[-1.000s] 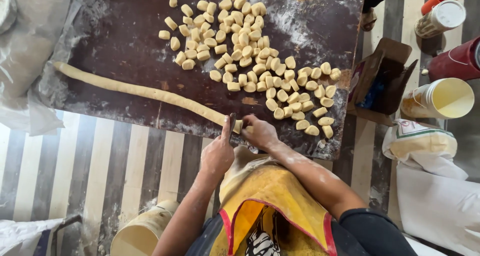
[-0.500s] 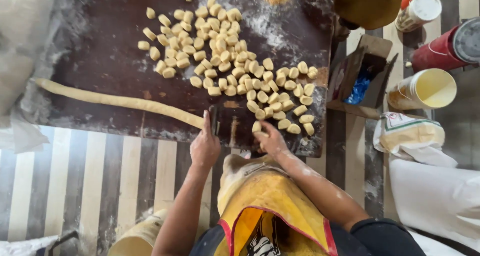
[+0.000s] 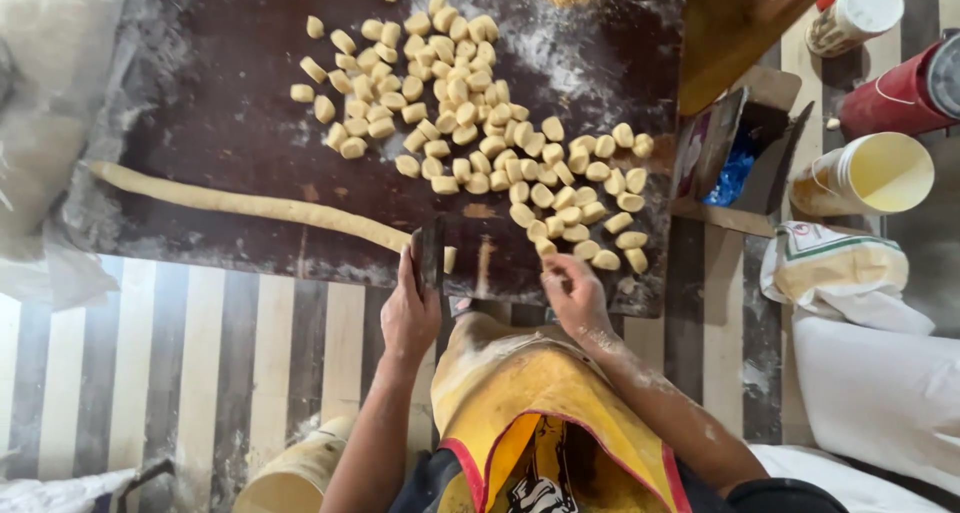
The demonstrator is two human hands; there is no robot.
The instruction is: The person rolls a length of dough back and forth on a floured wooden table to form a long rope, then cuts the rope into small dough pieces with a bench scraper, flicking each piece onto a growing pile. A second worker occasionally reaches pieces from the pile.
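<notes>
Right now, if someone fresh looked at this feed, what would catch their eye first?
The heap of small cut dough pieces scattered across the dark floured board stands out first. Next comes the long dough rope stretching from the board's left side to the near edge, where the left hand holds a dark cutter at its end. The right hand rests at the board's near edge by the closest pieces, above a yellow apron.

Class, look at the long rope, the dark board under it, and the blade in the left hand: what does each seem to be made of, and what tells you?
Rope: soft dough, pale yellow and matte, probably; the cut pieces match it.
Board: likely dark wood, worn and dusted white with flour.
Blade: dark, flat and thin, perhaps metal; too small to be sure. The left hand holds it at the rope's end.
</notes>
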